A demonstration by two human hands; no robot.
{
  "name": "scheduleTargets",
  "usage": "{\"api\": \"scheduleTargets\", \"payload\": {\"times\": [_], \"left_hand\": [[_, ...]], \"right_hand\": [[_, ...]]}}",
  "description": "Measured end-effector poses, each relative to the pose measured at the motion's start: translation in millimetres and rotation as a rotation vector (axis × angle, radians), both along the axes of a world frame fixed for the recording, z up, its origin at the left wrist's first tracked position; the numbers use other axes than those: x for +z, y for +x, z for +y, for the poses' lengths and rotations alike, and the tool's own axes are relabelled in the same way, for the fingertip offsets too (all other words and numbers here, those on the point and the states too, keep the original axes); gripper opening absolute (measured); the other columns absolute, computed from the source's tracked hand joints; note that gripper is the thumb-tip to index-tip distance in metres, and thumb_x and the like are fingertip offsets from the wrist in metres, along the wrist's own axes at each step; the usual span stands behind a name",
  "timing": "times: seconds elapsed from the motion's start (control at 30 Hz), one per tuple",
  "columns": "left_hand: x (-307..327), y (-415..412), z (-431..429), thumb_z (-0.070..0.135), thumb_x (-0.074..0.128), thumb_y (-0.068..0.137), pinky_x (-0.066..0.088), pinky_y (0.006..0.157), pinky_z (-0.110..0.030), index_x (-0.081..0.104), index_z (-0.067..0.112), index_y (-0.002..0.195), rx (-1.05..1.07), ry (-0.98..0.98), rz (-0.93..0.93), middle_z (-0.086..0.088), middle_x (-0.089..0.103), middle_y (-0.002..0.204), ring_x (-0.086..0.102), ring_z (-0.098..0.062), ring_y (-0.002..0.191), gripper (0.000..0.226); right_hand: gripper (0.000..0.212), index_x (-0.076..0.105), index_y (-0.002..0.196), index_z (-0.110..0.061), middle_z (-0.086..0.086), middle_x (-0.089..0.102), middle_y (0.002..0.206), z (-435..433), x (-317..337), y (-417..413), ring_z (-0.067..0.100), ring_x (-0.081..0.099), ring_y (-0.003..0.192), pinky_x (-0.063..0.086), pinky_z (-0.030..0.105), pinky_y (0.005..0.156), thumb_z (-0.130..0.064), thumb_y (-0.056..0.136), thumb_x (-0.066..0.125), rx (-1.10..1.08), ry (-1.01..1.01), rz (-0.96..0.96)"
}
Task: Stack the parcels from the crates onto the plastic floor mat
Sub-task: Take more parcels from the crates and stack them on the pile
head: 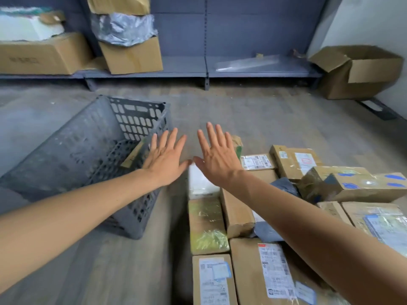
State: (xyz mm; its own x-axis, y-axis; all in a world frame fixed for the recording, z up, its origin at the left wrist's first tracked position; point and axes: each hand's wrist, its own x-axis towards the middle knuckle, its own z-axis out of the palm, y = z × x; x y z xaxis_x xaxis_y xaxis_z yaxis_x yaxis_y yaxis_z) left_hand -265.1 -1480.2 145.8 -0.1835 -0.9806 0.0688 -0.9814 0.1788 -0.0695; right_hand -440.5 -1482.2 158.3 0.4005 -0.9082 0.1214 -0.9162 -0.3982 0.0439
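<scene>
Down on your left the crate [77, 150] lies tipped, with the pile [240, 216] off to your right. One parcel [132, 156] sits inside the crate, long side slanting away, just beside your left hand [164, 159], which looks like the nearer one. That and your right hand [218, 159] both have fingers spread, holding nothing.

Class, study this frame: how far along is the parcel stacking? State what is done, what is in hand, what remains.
Done: many parcels lie packed together on the floor right of the crate. In hand: nothing; the left hand and right hand are open, fingers spread. Left: one small box shows in the crate, which otherwise looks empty. The mat cannot be made out.
</scene>
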Motion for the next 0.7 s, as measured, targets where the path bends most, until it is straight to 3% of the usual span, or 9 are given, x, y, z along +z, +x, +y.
{"api": "scheduleTargets", "payload": {"times": [0.3,0.47,0.6,0.7], "left_hand": [[13.0,100.1,-33.3,0.062,0.031,0.098,0.000,0.122,-0.054,0.002,0.021,0.159,0.095,-0.051,0.073,-0.010,-0.004,0.166,-0.002,-0.031,0.152,0.079],[0.0,154.1,-44.9,0.054,0.042,0.099,-0.001,0.122,-0.054,0.004,0.018,0.159,0.172,-0.028,0.111,-0.009,-0.004,0.166,-0.003,-0.032,0.152,0.079],[-15.0,194.4,-59.3,0.040,0.052,0.096,-0.002,0.122,-0.053,-0.004,0.015,0.158,0.231,0.067,0.092,-0.009,-0.009,0.165,-0.010,-0.031,0.152,0.087],[-33.7,219.9,-74.2,0.038,0.051,0.095,0.000,0.122,-0.055,-0.007,0.013,0.158,0.258,0.153,0.058,-0.013,0.000,0.164,-0.004,-0.035,0.151,0.089]], "right_hand": [[0.075,-0.007,0.157,-0.015,0.015,-0.014,0.163,-24.1,20.2,88.8,0.035,-0.012,0.150,0.003,0.051,0.122,-0.057,0.101,0.020,0.070,-0.034,0.004],[0.073,-0.005,0.157,-0.015,0.016,-0.014,0.162,-47.2,15.4,164.9,0.034,-0.012,0.150,0.000,0.047,0.123,-0.054,0.102,0.021,0.161,0.000,0.011],[0.065,-0.004,0.157,-0.013,0.018,-0.009,0.163,-67.5,-0.5,237.8,0.037,-0.010,0.150,0.000,0.046,0.123,-0.036,0.103,0.024,0.229,0.023,0.006],[0.062,-0.005,0.157,-0.011,0.018,-0.006,0.163,-80.5,-18.4,277.2,0.038,-0.009,0.150,0.002,0.045,0.123,-0.020,0.101,0.021,0.226,0.112,0.037]]}}
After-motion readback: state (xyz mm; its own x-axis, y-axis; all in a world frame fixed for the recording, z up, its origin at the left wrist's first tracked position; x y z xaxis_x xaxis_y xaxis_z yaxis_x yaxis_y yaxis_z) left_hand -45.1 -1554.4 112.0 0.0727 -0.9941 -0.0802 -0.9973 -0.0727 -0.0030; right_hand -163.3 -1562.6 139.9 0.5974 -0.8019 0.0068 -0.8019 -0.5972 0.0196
